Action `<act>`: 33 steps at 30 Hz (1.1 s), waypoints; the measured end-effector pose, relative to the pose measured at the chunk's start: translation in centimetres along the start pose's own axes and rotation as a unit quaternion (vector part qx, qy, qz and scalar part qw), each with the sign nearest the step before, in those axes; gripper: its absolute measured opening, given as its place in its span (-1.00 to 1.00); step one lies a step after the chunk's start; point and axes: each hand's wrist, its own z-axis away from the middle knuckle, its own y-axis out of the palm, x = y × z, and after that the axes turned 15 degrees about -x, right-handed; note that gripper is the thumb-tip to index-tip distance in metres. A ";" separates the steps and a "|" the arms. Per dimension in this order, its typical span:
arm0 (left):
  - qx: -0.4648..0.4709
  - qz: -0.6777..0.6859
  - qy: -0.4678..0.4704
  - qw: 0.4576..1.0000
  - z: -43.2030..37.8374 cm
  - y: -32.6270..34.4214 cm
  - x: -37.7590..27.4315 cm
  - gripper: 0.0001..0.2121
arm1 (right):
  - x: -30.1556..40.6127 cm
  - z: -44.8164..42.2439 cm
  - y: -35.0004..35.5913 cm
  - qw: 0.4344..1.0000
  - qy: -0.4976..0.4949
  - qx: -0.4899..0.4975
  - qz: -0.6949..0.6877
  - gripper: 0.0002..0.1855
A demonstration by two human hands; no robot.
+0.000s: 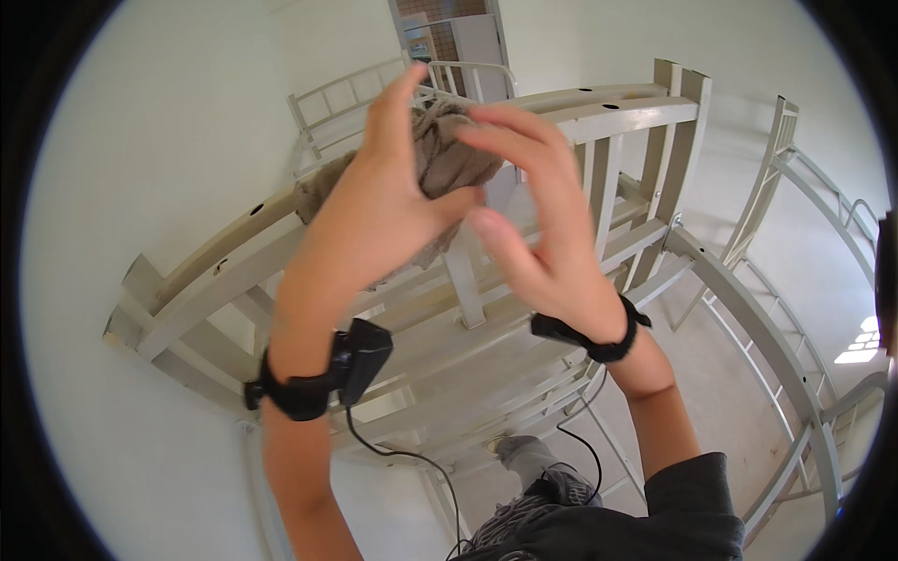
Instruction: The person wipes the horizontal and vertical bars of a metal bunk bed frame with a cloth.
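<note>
A grey-brown plush cloth (456, 165) lies bunched and draped over the top rails of a pale metal bunk bed frame (631, 116). My left hand (379, 189) is in front of the cloth, thumb and fingers spread, covering part of it. Beside it, my right hand (554, 203) curves with its fingertips at the cloth's right side and its thumb apart from them. Both hands are blurred, and neither shows cloth gripped between its fingers. Whether the fingertips touch the fabric is hard to tell.
Black straps with small devices ring my left wrist (302, 379) and right wrist (610, 340); thin cables (400, 452) hang from them. Another metal bed frame (779, 165) stands at the right. A doorway (456, 42) opens at the back. My socked foot (523, 452) shows below.
</note>
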 end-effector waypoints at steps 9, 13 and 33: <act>-0.218 -0.144 0.003 0.965 1.8 -6.5 4.1 -0.78 | -1.6 -0.7 9.3 0.964 -0.136 0.073 0.218 -0.54; -0.195 -0.378 -0.005 0.905 3.4 -7.6 6.7 -0.67 | -1.8 -1.1 8.7 0.963 -0.164 0.093 0.193 -0.56; -0.274 -0.409 0.080 0.867 4.4 -6.6 8.2 -0.49 | -14.4 -4.1 -7.7 0.934 -0.050 0.040 0.352 -0.78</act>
